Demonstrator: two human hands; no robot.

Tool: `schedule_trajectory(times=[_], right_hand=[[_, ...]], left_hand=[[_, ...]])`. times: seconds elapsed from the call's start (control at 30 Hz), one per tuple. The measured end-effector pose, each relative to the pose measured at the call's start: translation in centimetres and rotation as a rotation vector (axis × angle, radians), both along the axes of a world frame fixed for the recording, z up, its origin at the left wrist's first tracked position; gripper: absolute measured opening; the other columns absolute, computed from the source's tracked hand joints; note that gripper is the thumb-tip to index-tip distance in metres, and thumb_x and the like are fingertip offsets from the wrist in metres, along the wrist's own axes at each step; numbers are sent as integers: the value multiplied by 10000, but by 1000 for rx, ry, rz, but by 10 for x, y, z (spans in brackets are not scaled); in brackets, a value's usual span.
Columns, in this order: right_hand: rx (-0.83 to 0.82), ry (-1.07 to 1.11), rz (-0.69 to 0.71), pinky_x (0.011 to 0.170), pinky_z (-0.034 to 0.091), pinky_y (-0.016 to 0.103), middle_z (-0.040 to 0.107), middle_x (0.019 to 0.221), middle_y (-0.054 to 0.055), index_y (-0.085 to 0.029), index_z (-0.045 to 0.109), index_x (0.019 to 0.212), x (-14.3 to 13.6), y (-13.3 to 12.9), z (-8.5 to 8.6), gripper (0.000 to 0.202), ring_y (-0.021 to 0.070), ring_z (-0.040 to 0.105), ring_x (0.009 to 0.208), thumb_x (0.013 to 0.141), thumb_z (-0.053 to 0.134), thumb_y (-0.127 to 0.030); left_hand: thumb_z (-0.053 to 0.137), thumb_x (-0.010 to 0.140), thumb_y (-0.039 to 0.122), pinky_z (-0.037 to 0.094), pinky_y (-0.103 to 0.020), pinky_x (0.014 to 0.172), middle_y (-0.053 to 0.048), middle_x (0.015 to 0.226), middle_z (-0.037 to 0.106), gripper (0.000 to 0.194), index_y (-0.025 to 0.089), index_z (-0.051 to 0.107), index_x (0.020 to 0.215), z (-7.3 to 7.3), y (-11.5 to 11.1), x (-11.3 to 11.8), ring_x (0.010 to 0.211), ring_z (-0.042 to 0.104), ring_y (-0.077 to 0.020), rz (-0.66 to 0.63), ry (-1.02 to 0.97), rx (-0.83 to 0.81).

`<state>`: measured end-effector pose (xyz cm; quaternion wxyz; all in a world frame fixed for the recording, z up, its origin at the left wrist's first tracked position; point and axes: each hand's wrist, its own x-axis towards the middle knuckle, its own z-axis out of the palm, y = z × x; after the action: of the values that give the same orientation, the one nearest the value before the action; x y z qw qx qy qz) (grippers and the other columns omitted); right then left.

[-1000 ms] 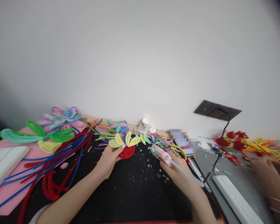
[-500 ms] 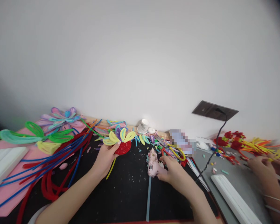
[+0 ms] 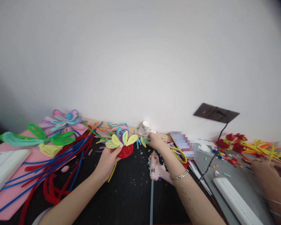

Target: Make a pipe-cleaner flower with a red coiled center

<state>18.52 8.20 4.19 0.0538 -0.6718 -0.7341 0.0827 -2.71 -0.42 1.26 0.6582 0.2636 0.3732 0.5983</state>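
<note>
My left hand (image 3: 110, 159) pinches a pipe-cleaner flower (image 3: 112, 142) with yellow looped petals, a purple and teal centre loop and a red coiled disc (image 3: 126, 151) at its base. A yellow-green stem hangs below the fingers. My right hand (image 3: 155, 141) reaches to the back of the black mat, its fingers curled together beside a small yellow petal loop (image 3: 143, 142). Whatever lies between its fingertips is hidden. Under my right forearm, a pink glue gun (image 3: 155, 172) lies on the mat, a long translucent glue stick (image 3: 151, 200) sticking out of its rear.
A paper cup (image 3: 144, 128) stands by the wall. Finished flowers (image 3: 63, 121) and blue and red pipe cleaners (image 3: 53, 162) lie left. To the right are a phone (image 3: 181, 143), a black cord (image 3: 210, 159), a white box (image 3: 234, 198) and another person's hand (image 3: 264, 172).
My right hand has left the glue gun and moved forward to the petal loops near the cup. My left hand still holds the flower in nearly the same place.
</note>
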Motion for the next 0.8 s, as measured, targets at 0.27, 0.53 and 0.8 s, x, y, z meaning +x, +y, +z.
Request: schedule_trajectory(times=[0.27,0.53,0.8], right_hand=[[-26,68,-27,544,366,219,638,705,48,-154,580,649,7,-3,-6,165,179,606,686,555,640,-33],[153,414,-98,531,444,210,613,675,-25,-184,509,1053,8,-43,33,313,121,611,561,749,465,-126],[39,984,68,475,436,210,621,612,-4,-152,625,762,-24,-74,37,93,118,564,528,686,577,-179]], left_hand=[[746,693,270,532,-400,878,-112,1151,683,439,165,622,1100,2,-3,1,1072,622,-269,-19,13,-1],[751,684,280,531,-406,873,-102,1187,667,515,198,595,1168,0,-3,2,1078,620,-269,-54,40,-18],[724,709,343,529,-418,855,-116,1171,674,512,192,593,1181,-2,-6,4,1047,637,-276,-130,107,26]])
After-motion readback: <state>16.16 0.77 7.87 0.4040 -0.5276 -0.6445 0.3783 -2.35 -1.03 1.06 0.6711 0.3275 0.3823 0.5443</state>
